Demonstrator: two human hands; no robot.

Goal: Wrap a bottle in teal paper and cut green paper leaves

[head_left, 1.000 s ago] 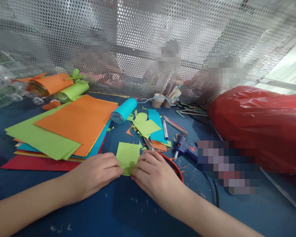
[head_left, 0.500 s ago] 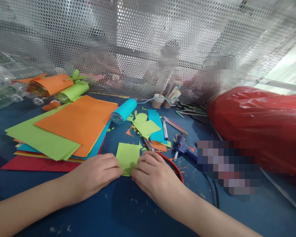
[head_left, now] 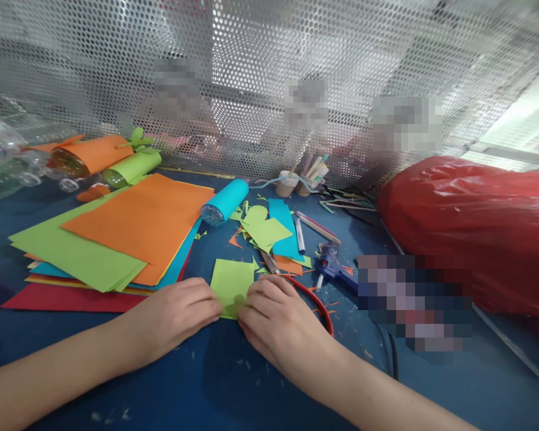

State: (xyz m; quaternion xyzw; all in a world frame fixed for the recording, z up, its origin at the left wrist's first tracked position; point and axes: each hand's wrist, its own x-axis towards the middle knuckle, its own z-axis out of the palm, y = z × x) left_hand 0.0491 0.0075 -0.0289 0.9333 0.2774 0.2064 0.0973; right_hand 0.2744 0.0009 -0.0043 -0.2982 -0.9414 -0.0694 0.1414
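Observation:
A small square of light green paper [head_left: 232, 286] lies on the blue tabletop in front of me. At its lower left edge, my left hand [head_left: 179, 314] has its fingers closed together on the paper. My right hand [head_left: 278, 314] is closed at the lower right edge, its fingers curled over the sheet. The fingertips of both hands are partly hidden. Just beyond the right hand lie scissors with red handles [head_left: 327, 317], partly covered by that hand.
Left lies a stack of coloured paper [head_left: 148, 224]. A blue-wrapped bottle [head_left: 227, 202] and green scraps [head_left: 269, 232] are ahead. Right are a glue gun [head_left: 335, 266], its cord and a red plastic bag [head_left: 476, 233]. Cups of markers [head_left: 287, 184] stand near a perforated metal screen [head_left: 251, 72].
Both hands stay at the green paper's lower edge. The left fingers have drawn back very slightly to the left, widening the gap between the hands a little.

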